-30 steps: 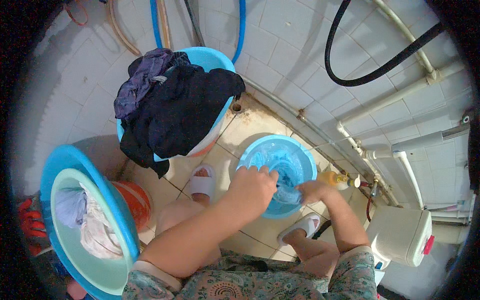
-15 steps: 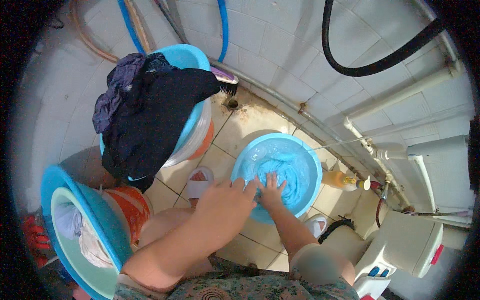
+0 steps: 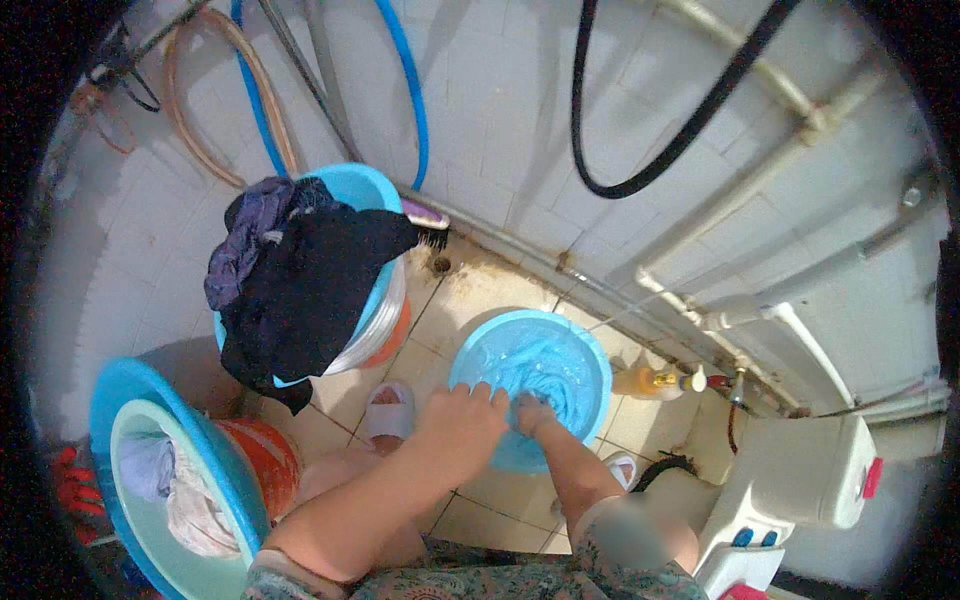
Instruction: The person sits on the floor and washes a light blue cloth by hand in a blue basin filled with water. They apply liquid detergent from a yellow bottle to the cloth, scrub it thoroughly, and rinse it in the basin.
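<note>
A light blue cloth [image 3: 562,392] lies bunched in water inside a round blue basin [image 3: 601,366] on the floor. My right hand [image 3: 533,413] reaches into the water, its fingers bent down into the cloth and partly hidden. Over the basin's near left rim, my left hand [image 3: 464,416] is closed with its knuckles up; whatever its fingers hold is hidden beneath it. A thin stream, apparently water, comes in over the basin's far right rim. Beside the basin on the right is a yellowish pump bottle [image 3: 640,383].
At the left, dark clothes [image 3: 305,285] drape over a blue tub [image 3: 362,185]. Nearer, a green basin [image 3: 128,480] holding pale clothes sits inside a larger blue one [image 3: 112,395]. A purple-backed brush [image 3: 425,215] leans by the wall pipe. White plastic furniture [image 3: 800,470] stands right; a black hose [image 3: 665,160] hangs above.
My right hand has gone from spread fingers on the cloth to fingers bent down into the water. My left hand remains closed by the rim. The whole view has shifted.
</note>
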Action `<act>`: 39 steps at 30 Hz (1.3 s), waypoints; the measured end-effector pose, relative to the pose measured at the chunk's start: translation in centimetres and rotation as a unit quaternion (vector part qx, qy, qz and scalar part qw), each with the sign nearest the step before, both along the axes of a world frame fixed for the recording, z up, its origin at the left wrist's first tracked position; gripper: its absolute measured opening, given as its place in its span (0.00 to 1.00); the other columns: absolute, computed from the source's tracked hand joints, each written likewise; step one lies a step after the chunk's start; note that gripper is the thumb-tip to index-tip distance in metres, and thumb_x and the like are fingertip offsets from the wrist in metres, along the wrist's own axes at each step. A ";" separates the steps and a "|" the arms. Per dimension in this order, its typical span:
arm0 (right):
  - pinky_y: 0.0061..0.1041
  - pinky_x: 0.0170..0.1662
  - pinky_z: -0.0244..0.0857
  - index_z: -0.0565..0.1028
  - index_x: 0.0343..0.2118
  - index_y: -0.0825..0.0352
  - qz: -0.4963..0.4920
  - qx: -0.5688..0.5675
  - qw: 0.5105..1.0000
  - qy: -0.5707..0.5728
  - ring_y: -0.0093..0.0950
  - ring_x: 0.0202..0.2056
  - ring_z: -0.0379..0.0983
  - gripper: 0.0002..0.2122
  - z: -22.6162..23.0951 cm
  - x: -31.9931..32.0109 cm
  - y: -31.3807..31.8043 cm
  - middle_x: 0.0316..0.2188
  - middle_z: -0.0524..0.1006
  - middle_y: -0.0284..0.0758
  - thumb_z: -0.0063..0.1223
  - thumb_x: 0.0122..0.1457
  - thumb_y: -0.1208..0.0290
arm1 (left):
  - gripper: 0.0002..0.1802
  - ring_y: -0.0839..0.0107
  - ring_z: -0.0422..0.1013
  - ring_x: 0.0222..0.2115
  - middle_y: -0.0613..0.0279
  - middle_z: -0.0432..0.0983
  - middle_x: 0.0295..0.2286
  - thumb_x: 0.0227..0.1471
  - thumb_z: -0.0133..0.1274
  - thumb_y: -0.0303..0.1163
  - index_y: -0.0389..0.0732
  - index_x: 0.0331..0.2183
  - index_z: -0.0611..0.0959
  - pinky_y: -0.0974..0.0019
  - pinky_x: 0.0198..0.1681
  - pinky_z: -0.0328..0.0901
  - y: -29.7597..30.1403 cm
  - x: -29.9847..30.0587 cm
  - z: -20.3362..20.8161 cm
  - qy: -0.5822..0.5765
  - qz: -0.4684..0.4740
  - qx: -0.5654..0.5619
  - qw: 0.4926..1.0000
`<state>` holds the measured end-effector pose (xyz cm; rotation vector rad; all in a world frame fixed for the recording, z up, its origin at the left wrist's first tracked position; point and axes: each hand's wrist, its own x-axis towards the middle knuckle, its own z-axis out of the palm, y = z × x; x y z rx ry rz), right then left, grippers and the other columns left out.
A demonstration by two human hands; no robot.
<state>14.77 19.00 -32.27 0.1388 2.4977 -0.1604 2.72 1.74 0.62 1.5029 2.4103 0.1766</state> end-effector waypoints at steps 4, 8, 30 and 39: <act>0.36 0.48 0.59 0.69 0.46 0.60 -0.102 -0.088 0.974 -0.180 0.37 0.47 0.65 0.22 4.9 0.1 2.3 0.45 0.70 0.38 0.50 0.49 0.53 | 0.16 0.61 0.71 0.32 0.56 0.72 0.31 0.47 0.48 0.41 0.39 0.35 0.75 0.59 0.33 0.65 0.4 0.9 -1.9 0.002 -0.016 -0.001 1.000; 0.35 0.46 0.62 0.71 0.45 0.58 -0.117 -0.109 0.987 -0.020 0.38 0.43 0.69 0.20 13.3 0.8 1.4 0.41 0.73 0.39 0.48 0.51 0.53 | 0.18 0.58 0.71 0.34 0.54 0.72 0.34 0.48 0.47 0.42 0.41 0.37 0.74 0.56 0.34 0.66 0.3 1.5 -2.3 -0.031 -0.004 -0.014 0.999; 0.26 0.38 0.69 0.58 0.50 0.74 -0.241 -0.430 0.446 0.747 0.32 0.36 0.71 0.24 79.0 -6.7 8.1 0.36 0.70 0.44 0.48 0.56 0.65 | 0.18 0.57 0.70 0.37 0.54 0.72 0.37 0.49 0.46 0.42 0.42 0.39 0.74 0.54 0.39 0.64 -2.1 2.6 -0.2 -0.052 -0.014 -0.029 0.998; 0.17 0.27 0.73 0.64 0.36 0.80 -0.221 -0.477 0.442 0.727 0.31 0.27 0.74 0.09 84.7 -8.6 11.9 0.31 0.72 0.47 0.41 0.57 0.77 | 0.18 0.57 0.70 0.36 0.54 0.72 0.36 0.49 0.45 0.43 0.42 0.38 0.74 0.53 0.37 0.64 -2.0 1.2 -0.9 -0.043 -0.025 -0.030 0.998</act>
